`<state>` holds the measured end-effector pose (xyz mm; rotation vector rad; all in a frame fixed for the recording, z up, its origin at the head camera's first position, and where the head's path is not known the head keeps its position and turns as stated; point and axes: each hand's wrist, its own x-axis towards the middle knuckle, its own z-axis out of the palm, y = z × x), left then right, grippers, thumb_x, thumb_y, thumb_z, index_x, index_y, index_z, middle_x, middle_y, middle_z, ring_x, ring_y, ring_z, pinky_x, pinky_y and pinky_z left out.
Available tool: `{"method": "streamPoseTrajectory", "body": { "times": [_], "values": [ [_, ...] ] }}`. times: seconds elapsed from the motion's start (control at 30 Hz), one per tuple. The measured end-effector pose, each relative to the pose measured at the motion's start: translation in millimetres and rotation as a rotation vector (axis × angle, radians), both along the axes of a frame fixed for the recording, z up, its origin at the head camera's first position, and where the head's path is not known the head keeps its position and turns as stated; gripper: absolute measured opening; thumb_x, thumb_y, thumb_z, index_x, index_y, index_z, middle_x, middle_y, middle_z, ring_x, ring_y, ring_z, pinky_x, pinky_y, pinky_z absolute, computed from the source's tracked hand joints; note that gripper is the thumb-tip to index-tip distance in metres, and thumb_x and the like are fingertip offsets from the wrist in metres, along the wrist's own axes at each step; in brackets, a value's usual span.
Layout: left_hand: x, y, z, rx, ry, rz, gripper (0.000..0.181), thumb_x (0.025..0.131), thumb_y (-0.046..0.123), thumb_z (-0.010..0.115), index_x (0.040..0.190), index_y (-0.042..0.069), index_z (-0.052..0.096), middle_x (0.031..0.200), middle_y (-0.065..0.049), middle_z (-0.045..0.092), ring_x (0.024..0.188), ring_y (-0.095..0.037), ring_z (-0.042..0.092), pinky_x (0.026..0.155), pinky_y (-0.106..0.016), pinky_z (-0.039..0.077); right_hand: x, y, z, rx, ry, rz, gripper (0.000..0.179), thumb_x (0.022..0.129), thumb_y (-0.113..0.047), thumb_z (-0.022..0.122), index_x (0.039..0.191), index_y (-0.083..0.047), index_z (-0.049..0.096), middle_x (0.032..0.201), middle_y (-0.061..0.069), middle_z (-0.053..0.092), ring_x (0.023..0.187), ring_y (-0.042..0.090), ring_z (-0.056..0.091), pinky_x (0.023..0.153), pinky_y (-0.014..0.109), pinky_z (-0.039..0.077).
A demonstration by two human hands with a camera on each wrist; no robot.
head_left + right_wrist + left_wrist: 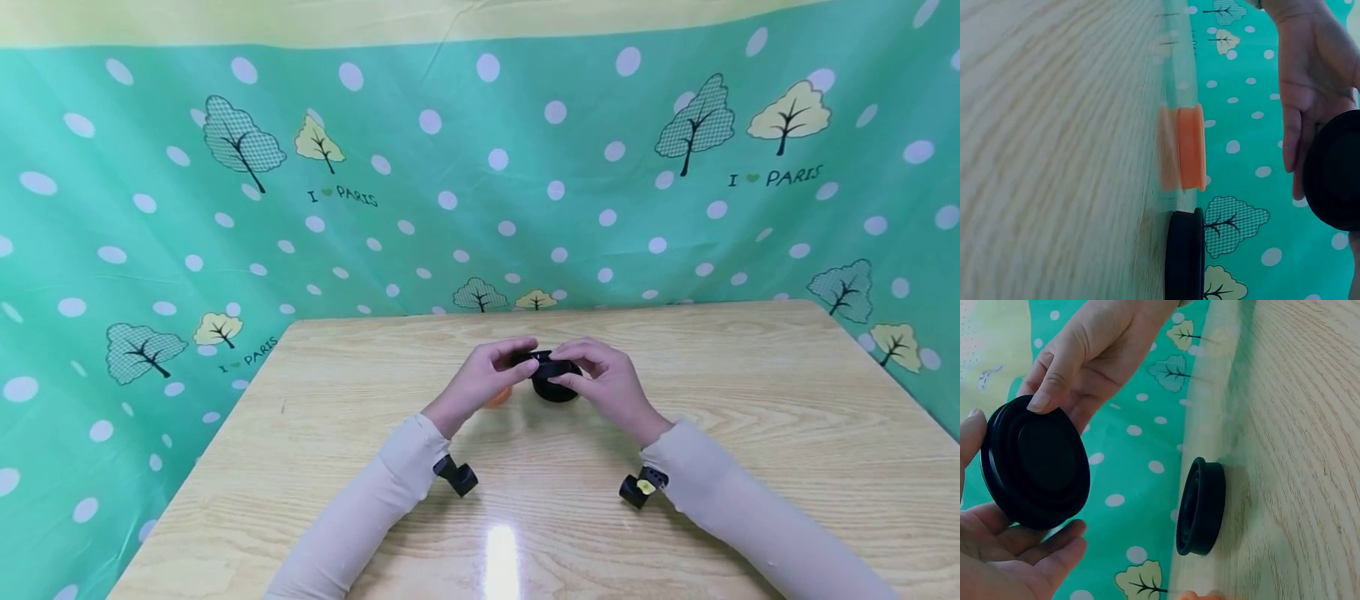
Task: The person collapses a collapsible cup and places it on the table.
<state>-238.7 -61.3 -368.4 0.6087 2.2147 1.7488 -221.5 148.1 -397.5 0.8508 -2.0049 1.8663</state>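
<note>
Both hands hold a flat, round black disc with concentric stepped rings [1047, 459] above the table, its ringed face towards the left wrist view. My right hand [603, 379] pinches one edge, the thumb on the ringed face and the fingers behind. Round the opposite edge curl the thumb and fingers of my left hand [491, 371]. Directly below, a second round black piece [1207, 509] with a rim and inner rings rests on the table. Beside it, to the left in the head view, lies a round orange piece [1191, 148] with a similar rim, partly hidden there by the left hand.
The pieces lie on a light wood-grain table [360, 375]. Behind it hangs a green curtain [420, 167] with white dots and printed trees. Small black cameras are strapped to both wrists, and a bright reflection shows near the table's front.
</note>
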Motion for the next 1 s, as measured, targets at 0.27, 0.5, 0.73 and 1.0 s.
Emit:
{"method": "streamPoseTrajectory", "body": {
  "times": [0.27, 0.5, 0.73, 1.0],
  "values": [
    [0.0, -1.4, 0.6, 0.017, -0.040, -0.009, 0.056, 0.087, 0.022, 0.069, 0.136, 0.004, 0.049, 0.136, -0.012, 0.051, 0.117, -0.021, 0.056, 0.096, -0.030, 0.046, 1.3, 1, -0.2, 0.015, 0.064, 0.023, 0.026, 0.078, 0.014, 0.067, 0.103, 0.010, 0.064, 0.109, 0.013, 0.064, 0.108, 0.011, 0.057, 0.095, 0.025, 0.047],
    [1.4, -2.8, -2.4, 0.097, -0.059, 0.013, 0.061, 0.082, 0.015, 0.074, 0.137, 0.004, 0.048, 0.134, -0.010, 0.054, 0.117, -0.020, 0.055, 0.095, -0.027, 0.047, -2.1, 5, 2.4, 0.170, -0.084, 0.045, 0.065, 0.079, -0.003, 0.074, 0.138, -0.003, 0.046, 0.143, 0.013, 0.043, 0.133, 0.015, 0.038, 0.109, 0.038, 0.031],
    [1.7, -2.2, -6.4, 0.112, 0.055, 0.003, 0.066, 0.078, 0.009, 0.078, 0.137, 0.007, 0.049, 0.136, -0.007, 0.052, 0.116, -0.020, 0.056, 0.095, -0.028, 0.046, -7.0, 9, 5.9, 0.243, -0.229, 0.119, 0.090, 0.078, -0.007, 0.076, 0.150, -0.010, 0.023, 0.155, 0.006, 0.024, 0.142, 0.023, 0.019, 0.113, 0.040, 0.021],
    [1.4, 1.2, -9.7, 0.123, 0.239, -0.100, 0.073, 0.074, 0.003, 0.079, 0.139, 0.005, 0.046, 0.139, -0.009, 0.049, 0.125, -0.019, 0.048, 0.102, -0.028, 0.040, -3.7, 8, 8.6, 0.257, -0.259, 0.154, 0.090, 0.076, -0.009, 0.079, 0.149, -0.005, 0.025, 0.151, 0.013, 0.031, 0.136, 0.029, 0.032, 0.110, 0.037, 0.027]
  ]
}}
